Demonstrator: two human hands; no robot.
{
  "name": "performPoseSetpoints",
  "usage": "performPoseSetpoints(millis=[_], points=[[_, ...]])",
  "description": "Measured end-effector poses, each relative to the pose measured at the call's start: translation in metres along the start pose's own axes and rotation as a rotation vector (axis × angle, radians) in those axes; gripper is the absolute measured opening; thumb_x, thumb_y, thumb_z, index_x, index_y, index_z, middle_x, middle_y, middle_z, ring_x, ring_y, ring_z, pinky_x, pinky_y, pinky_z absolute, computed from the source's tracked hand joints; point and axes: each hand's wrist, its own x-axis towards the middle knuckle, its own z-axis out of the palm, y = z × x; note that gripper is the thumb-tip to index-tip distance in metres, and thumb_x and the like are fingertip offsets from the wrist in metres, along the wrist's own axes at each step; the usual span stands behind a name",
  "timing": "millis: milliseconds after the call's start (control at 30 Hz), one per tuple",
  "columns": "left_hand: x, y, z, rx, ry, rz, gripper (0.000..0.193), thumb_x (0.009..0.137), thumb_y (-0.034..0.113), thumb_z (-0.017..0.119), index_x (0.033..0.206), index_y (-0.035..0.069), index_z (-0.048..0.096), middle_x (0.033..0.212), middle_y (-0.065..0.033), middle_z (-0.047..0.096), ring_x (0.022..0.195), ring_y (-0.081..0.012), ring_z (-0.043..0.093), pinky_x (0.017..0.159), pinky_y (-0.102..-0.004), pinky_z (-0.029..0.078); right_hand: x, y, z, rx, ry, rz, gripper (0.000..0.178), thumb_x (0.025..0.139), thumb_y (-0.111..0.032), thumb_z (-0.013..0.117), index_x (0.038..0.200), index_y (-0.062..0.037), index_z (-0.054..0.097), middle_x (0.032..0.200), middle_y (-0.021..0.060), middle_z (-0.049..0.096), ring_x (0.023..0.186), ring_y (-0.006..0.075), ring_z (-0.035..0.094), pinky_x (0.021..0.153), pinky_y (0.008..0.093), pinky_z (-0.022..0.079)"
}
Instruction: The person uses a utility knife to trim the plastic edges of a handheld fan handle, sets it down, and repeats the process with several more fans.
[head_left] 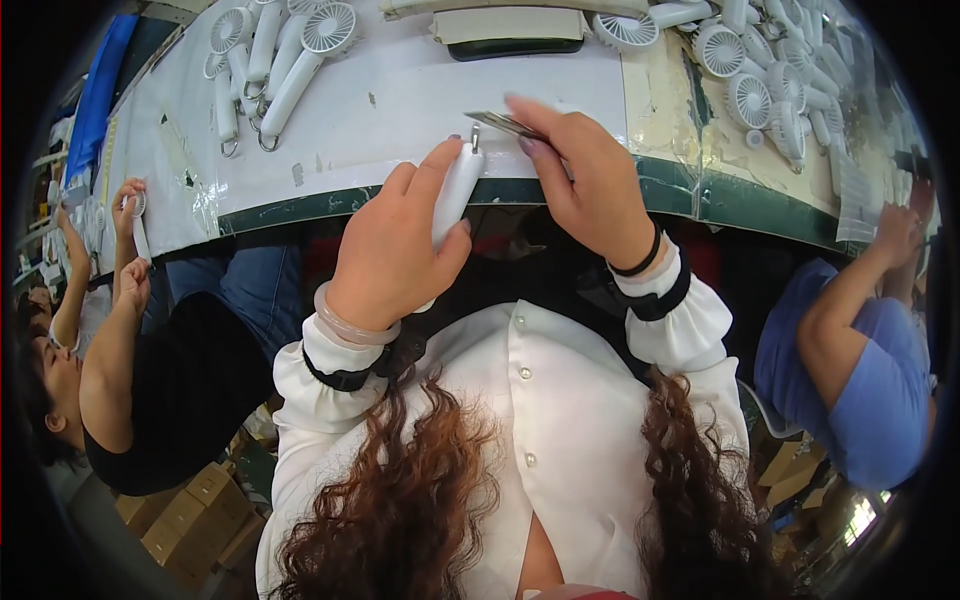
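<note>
At the table's [400, 100] near edge, dead centre: left hand [395, 250] closed around a white fan handle [455, 190], fingers [425, 180] wrapped over its 9 o'clock side, thumb pressed to its lower end, metal ring [475, 135] poking out at 12 o'clock. Just at 2 o'clock from that ring: right hand [590, 175], fingertips [530, 145] pinched on a thin dark flat piece [500, 123]. Farther off at 11 and 1 o'clock: heaps of white handheld fans [290, 50].

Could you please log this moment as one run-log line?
left hand: grips white fan handle | right hand: holds thin flat pieces | table: more fans
</note>
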Motion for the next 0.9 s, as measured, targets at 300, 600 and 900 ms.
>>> performPoseSetpoints(millis=[300, 600, 900], points=[[0.0, 0.0, 0.004, 0.031, 0.022, -0.02, 0.066, 0.08, 0.015, 0.068, 0.141, 0.007, 0.046, 0.097, -0.0159, 0.057, 0.076, -0.0359, 0.062, 0.065, -0.0413, 0.053, -0.02, -0.005, -0.006, -0.206, 0.024, -0.13, 0.04, 0.076, 0.006, 0.071, 0.113, -0.0076, 0.07, 0.093, 0.0075, 0.07, 0.079, 0.0248, 0.063, 0.066, 0.0321, 0.052], [-0.002, 0.0, 0.006, 0.041, 0.044, -0.017, 0.065, 0.08, 0.016, 0.068, 0.141, 0.006, 0.047, 0.097, -0.0155, 0.057, 0.075, -0.0352, 0.062, 0.065, -0.0407, 0.053, -0.02, -0.007, -0.003, -0.253, 0.025, -0.127, 0.044, 0.073, 0.005, 0.071, 0.115, -0.009, 0.071, 0.093, 0.0058, 0.069, 0.079, 0.0236, 0.063, 0.065, 0.0309, 0.052], [-0.001, 0.001, 0.005, 0.031, 0.039, -0.025, 0.065, 0.08, 0.015, 0.068, 0.141, 0.007, 0.049, 0.096, -0.0143, 0.056, 0.075, -0.0341, 0.062, 0.065, -0.0401, 0.052, -0.019, -0.005, -0.002, -0.259, 0.027, -0.134, 0.047, 0.072, 0.005, 0.072, 0.117, -0.0107, 0.071, 0.091, 0.0047, 0.069, 0.079, 0.0229, 0.063, 0.065, 0.0305, 0.052]])
